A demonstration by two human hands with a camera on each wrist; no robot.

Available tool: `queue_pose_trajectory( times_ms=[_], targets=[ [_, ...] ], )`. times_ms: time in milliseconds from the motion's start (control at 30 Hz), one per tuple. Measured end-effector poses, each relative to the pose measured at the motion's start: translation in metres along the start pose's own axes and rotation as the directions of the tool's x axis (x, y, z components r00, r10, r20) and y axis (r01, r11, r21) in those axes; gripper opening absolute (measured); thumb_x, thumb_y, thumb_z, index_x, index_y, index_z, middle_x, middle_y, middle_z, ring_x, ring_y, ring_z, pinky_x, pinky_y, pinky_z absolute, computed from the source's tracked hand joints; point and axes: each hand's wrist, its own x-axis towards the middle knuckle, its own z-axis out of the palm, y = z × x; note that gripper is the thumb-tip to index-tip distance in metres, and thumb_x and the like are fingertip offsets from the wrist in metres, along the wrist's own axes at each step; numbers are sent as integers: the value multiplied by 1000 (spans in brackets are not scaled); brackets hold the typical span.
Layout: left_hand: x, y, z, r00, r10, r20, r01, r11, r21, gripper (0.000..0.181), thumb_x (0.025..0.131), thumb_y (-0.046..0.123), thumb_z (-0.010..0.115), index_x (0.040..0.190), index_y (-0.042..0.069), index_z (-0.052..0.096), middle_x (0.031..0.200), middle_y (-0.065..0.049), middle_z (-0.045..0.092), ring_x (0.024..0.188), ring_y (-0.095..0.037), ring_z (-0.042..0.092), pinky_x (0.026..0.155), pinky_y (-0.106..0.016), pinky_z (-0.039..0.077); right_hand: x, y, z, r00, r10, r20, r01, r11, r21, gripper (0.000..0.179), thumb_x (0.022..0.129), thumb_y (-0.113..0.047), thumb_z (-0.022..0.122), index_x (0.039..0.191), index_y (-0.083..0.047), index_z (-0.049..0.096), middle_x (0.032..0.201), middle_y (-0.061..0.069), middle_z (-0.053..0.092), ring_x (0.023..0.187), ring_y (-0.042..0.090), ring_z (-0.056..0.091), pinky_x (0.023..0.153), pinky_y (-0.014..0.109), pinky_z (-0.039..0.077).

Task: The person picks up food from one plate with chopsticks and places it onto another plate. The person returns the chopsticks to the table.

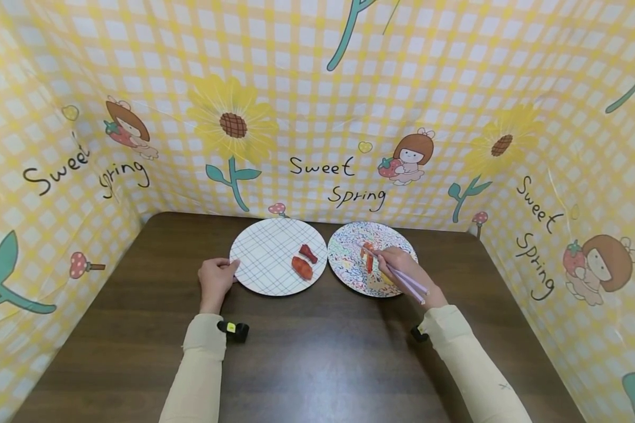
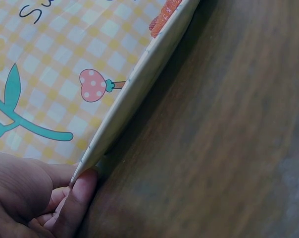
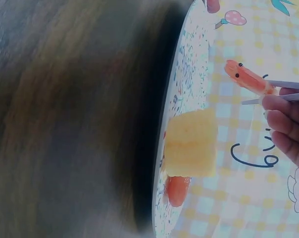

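My left hand (image 1: 215, 279) pinches the left rim of a white plate with crossed blue lines (image 1: 264, 252), thumb above and fingers below. On that plate lie a dark red drumstick-shaped piece (image 1: 308, 253) and an orange-brown oval piece of food (image 1: 301, 268). Over the speckled plate (image 1: 344, 247) to its right, my right hand (image 1: 402, 265) holds light purple chopsticks (image 1: 410, 280). Near their tips is a toy-like shrimp (image 3: 246, 79) with black eyes, above the plate in the right wrist view; its far end is partly hidden by the fingers.
The speckled plate also bears a yellow block (image 3: 191, 144) and a reddish-orange piece (image 3: 178, 191). Both plates stand side by side toward the back of the brown table (image 1: 317, 352). A yellow checked cloth (image 1: 307, 111) walls in the back and sides.
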Motion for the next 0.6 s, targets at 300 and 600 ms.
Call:
queue_pose_trajectory(
  times_ms=[300,600],
  targets=[
    [1,-3,0,1000,2,-7,-2,1000,-11,37,97,21,70,118,-11,69,103,-27,74,58,-3,65,55,-17,53,1,-1,10,997,-71,-38,69,996,-56,16,90,3,57,97,4,71,79,8,65,71,23,60,66,37,52],
    [1,-3,-1,1000,9,-2,-9,1000,-11,38,97,20,70,118,-12,69,104,-28,74,61,-7,68,55,-17,53,8,-5,16,981,-162,-109,147,980,-130,20,84,3,61,99,7,74,76,10,65,66,25,61,61,37,53]
  ],
)
